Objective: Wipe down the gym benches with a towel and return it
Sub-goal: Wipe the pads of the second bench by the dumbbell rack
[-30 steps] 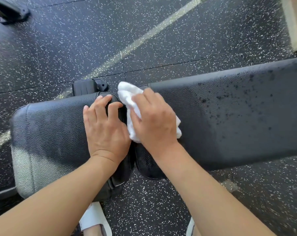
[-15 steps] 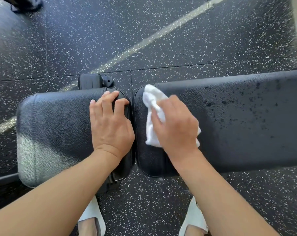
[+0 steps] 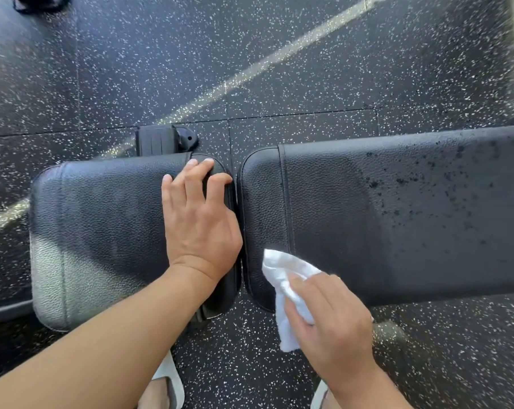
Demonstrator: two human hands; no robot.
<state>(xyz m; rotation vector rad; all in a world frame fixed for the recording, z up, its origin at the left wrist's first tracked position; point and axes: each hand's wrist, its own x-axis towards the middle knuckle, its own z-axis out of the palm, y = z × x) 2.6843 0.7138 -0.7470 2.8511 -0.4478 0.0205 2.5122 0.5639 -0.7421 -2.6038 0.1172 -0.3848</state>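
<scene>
The white towel (image 3: 285, 286) sits bunched at the near edge of the long back pad (image 3: 397, 208), close to its rounded end, and part of it hangs off the pad over the speckled floor (image 3: 279, 69). The right hand (image 3: 332, 323) is curled over the towel, fingers pressing it down and pinching the cloth against the palm. The left hand (image 3: 199, 219) lies flat and spread on the seat pad (image 3: 102, 219), fingertips hooked over its far corner, steadying the frame. To wipe this pad well, the towel probably wants to be flattened so more cloth meets the leather, then drawn in overlapping strokes across the width, working along toward the dark specks (image 3: 427, 184) scattered over the far right stretch, which look unwiped. The stitched seam (image 3: 288, 202) near the rounded end and the gap between the two pads likely trap grime, so firm pressure there seems wise.
</scene>
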